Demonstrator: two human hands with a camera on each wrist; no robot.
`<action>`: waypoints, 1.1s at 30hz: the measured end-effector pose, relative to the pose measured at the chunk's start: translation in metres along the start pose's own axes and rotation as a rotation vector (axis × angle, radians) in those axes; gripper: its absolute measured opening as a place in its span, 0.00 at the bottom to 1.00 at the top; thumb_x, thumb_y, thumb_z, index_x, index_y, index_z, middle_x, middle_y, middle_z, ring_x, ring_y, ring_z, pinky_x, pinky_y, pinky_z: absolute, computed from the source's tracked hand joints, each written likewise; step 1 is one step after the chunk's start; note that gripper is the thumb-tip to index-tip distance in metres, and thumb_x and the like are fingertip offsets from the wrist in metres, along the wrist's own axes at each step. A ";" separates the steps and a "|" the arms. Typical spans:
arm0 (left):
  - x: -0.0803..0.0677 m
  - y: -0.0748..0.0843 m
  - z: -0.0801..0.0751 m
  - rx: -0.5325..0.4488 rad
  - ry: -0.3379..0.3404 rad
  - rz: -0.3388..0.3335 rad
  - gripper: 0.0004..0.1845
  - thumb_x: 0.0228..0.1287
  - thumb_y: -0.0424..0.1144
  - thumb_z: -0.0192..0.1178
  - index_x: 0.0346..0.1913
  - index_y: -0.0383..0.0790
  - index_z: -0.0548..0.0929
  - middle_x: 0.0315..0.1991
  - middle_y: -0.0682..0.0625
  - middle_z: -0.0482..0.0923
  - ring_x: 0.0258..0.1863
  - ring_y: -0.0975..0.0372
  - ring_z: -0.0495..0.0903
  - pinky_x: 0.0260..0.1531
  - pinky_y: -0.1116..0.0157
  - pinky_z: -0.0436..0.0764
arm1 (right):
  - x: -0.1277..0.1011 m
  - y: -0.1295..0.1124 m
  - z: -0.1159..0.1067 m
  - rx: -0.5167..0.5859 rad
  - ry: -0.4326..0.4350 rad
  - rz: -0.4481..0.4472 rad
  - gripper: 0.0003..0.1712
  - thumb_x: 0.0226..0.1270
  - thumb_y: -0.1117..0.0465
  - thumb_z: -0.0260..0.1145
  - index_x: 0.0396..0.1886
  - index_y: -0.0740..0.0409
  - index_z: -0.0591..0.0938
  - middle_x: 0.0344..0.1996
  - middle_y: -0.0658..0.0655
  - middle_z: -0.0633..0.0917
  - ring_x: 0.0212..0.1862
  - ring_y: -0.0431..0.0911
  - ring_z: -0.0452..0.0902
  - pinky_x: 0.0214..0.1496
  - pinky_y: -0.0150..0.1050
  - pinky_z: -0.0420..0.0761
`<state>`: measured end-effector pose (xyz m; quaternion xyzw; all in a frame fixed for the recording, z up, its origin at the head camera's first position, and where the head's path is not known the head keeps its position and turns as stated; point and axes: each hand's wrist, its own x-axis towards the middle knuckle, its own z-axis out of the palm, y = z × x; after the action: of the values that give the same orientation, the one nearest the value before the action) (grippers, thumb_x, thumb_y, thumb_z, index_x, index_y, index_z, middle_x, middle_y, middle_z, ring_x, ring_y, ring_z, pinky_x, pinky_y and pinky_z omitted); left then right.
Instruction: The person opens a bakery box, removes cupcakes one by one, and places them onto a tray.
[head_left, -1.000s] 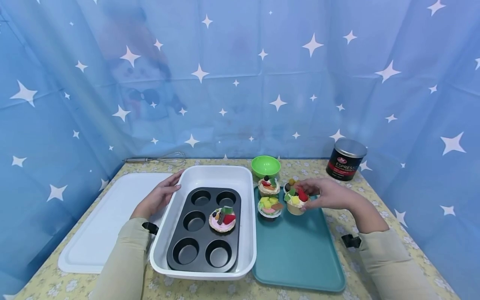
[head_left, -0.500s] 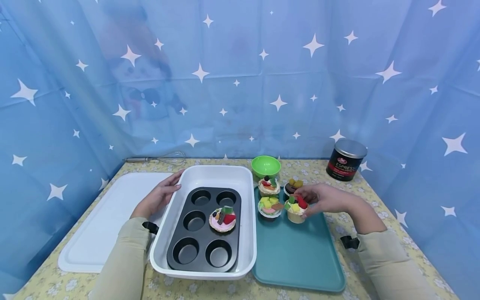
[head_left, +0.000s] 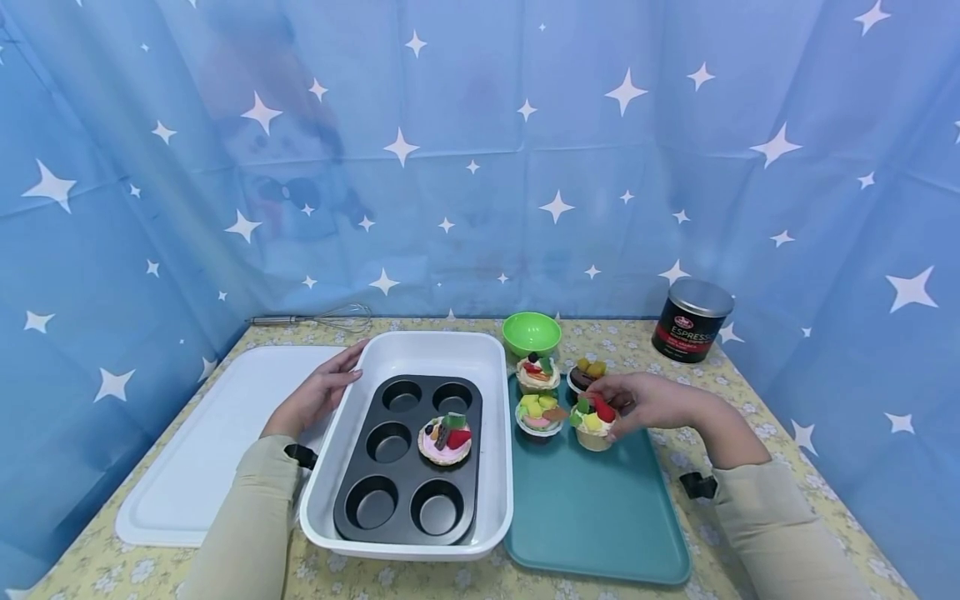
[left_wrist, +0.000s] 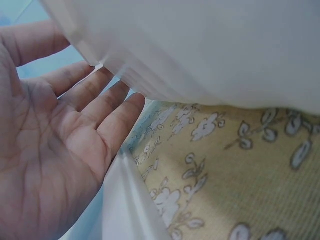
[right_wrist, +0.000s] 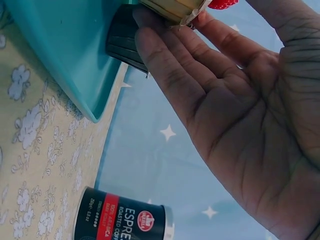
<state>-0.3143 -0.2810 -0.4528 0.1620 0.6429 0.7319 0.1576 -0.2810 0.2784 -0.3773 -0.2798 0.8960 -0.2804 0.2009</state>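
My right hand (head_left: 648,404) holds a cupcake (head_left: 592,433) between thumb and fingers at its rim, over the teal tray (head_left: 600,517). It has a strawberry, yellow cubes and green pieces on cream. In the right wrist view only the lower part of the cupcake (right_wrist: 175,9) shows, at the top edge. Right behind it is a dark-cupped cupcake (head_left: 581,379). My left hand (head_left: 318,387) touches the left side of the white basin (head_left: 427,346), its straight fingers along the outer wall. Inside lies a black muffin pan (head_left: 412,458) with a pink-cream cupcake (head_left: 442,446) in one cup.
Two more cupcakes, one with yellow cubes (head_left: 538,415) and one with berries (head_left: 537,373), stand on the tray's left side. Behind are a green bowl (head_left: 531,333), an espresso tin (head_left: 692,321) and a whisk (head_left: 315,319). A white board (head_left: 225,450) lies left of the basin.
My right hand has brought the strawberry cupcake down and slightly nearer to me, away from the dark-cupped one, which now shows more. My left hand has stayed at the basin.
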 end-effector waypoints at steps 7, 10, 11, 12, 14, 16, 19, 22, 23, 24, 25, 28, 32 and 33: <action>0.000 0.000 0.001 -0.004 0.017 -0.009 0.39 0.78 0.33 0.50 0.82 0.43 0.42 0.82 0.45 0.42 0.78 0.51 0.51 0.60 0.68 0.77 | 0.000 -0.001 0.000 0.012 -0.009 -0.001 0.40 0.55 0.51 0.80 0.66 0.54 0.76 0.55 0.53 0.81 0.54 0.50 0.79 0.53 0.50 0.82; 0.000 0.000 0.000 0.001 0.014 -0.008 0.39 0.78 0.33 0.50 0.82 0.43 0.42 0.82 0.44 0.41 0.78 0.50 0.50 0.59 0.69 0.77 | -0.001 -0.001 0.000 0.005 -0.020 0.023 0.40 0.54 0.51 0.80 0.67 0.51 0.76 0.53 0.53 0.82 0.51 0.49 0.79 0.50 0.47 0.82; 0.000 0.000 0.000 -0.003 0.017 -0.011 0.38 0.78 0.33 0.50 0.82 0.44 0.43 0.82 0.45 0.41 0.78 0.50 0.49 0.59 0.69 0.77 | -0.001 -0.001 0.000 0.004 -0.026 0.033 0.40 0.54 0.51 0.80 0.67 0.50 0.75 0.52 0.53 0.82 0.50 0.48 0.79 0.49 0.46 0.82; 0.001 0.000 0.000 -0.005 0.019 -0.013 0.38 0.78 0.33 0.50 0.82 0.45 0.43 0.82 0.45 0.41 0.78 0.50 0.49 0.60 0.69 0.76 | -0.001 -0.001 -0.001 0.002 -0.031 0.046 0.40 0.54 0.51 0.80 0.67 0.49 0.75 0.52 0.53 0.82 0.50 0.48 0.79 0.48 0.46 0.82; 0.000 0.000 0.000 -0.002 0.018 -0.012 0.38 0.78 0.33 0.50 0.82 0.45 0.43 0.82 0.45 0.41 0.79 0.50 0.48 0.60 0.69 0.76 | -0.001 -0.002 -0.001 -0.002 -0.042 0.054 0.40 0.54 0.51 0.80 0.67 0.48 0.75 0.51 0.54 0.82 0.49 0.49 0.80 0.47 0.47 0.82; 0.000 0.000 0.000 -0.009 0.018 -0.014 0.38 0.78 0.33 0.49 0.82 0.46 0.43 0.82 0.46 0.41 0.79 0.50 0.47 0.60 0.69 0.76 | -0.001 -0.002 -0.001 0.005 -0.048 0.070 0.40 0.54 0.51 0.81 0.67 0.47 0.75 0.51 0.54 0.82 0.49 0.49 0.79 0.48 0.47 0.82; 0.000 0.000 0.000 -0.016 0.021 -0.017 0.38 0.78 0.33 0.49 0.82 0.46 0.44 0.82 0.47 0.41 0.79 0.50 0.47 0.60 0.69 0.76 | -0.001 -0.004 -0.001 0.015 -0.051 0.076 0.39 0.54 0.52 0.81 0.66 0.46 0.75 0.50 0.55 0.82 0.49 0.49 0.79 0.47 0.48 0.82; 0.000 0.001 0.001 -0.020 0.025 -0.020 0.38 0.78 0.32 0.49 0.82 0.47 0.44 0.82 0.47 0.42 0.79 0.50 0.48 0.60 0.69 0.76 | -0.001 -0.004 -0.001 0.017 -0.054 0.077 0.39 0.54 0.52 0.81 0.66 0.45 0.75 0.51 0.55 0.82 0.49 0.49 0.79 0.47 0.47 0.81; 0.000 0.001 0.001 -0.019 0.025 -0.020 0.38 0.78 0.32 0.49 0.82 0.47 0.44 0.82 0.47 0.42 0.79 0.51 0.48 0.60 0.69 0.76 | -0.001 -0.004 0.000 0.016 -0.055 0.074 0.39 0.54 0.52 0.81 0.66 0.45 0.75 0.51 0.55 0.82 0.48 0.49 0.79 0.47 0.48 0.81; 0.000 0.001 0.001 -0.017 0.024 -0.020 0.38 0.78 0.32 0.49 0.82 0.47 0.44 0.82 0.47 0.42 0.79 0.51 0.48 0.60 0.69 0.76 | -0.001 -0.004 0.000 0.013 -0.058 0.070 0.39 0.54 0.52 0.81 0.66 0.45 0.74 0.51 0.55 0.82 0.49 0.49 0.79 0.47 0.48 0.81; 0.000 0.001 0.001 -0.017 0.023 -0.020 0.38 0.78 0.32 0.49 0.82 0.47 0.44 0.82 0.47 0.42 0.79 0.51 0.48 0.60 0.69 0.76 | -0.001 -0.003 0.000 0.013 -0.060 0.069 0.40 0.54 0.53 0.81 0.66 0.45 0.74 0.52 0.56 0.82 0.49 0.50 0.79 0.48 0.49 0.81; 0.000 0.001 0.001 -0.018 0.023 -0.021 0.37 0.78 0.32 0.49 0.82 0.47 0.45 0.82 0.47 0.42 0.79 0.51 0.49 0.60 0.69 0.76 | -0.002 -0.003 0.000 0.016 -0.066 0.083 0.41 0.54 0.53 0.81 0.68 0.44 0.74 0.55 0.57 0.81 0.52 0.52 0.79 0.51 0.51 0.82; 0.000 0.000 0.001 -0.017 0.028 -0.022 0.38 0.78 0.32 0.49 0.82 0.47 0.45 0.82 0.47 0.42 0.78 0.52 0.51 0.59 0.69 0.77 | -0.005 -0.003 -0.001 0.031 -0.080 0.104 0.44 0.54 0.55 0.81 0.71 0.46 0.72 0.60 0.62 0.78 0.55 0.55 0.79 0.54 0.54 0.82; 0.000 0.000 0.001 -0.016 0.031 -0.022 0.38 0.78 0.32 0.50 0.82 0.47 0.45 0.82 0.47 0.42 0.78 0.52 0.52 0.59 0.68 0.77 | -0.006 -0.003 -0.002 0.037 -0.084 0.105 0.45 0.54 0.55 0.81 0.72 0.47 0.72 0.61 0.63 0.77 0.55 0.56 0.79 0.54 0.55 0.82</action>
<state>-0.3143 -0.2804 -0.4528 0.1423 0.6412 0.7376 0.1569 -0.2761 0.2810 -0.3732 -0.2400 0.8949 -0.2741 0.2579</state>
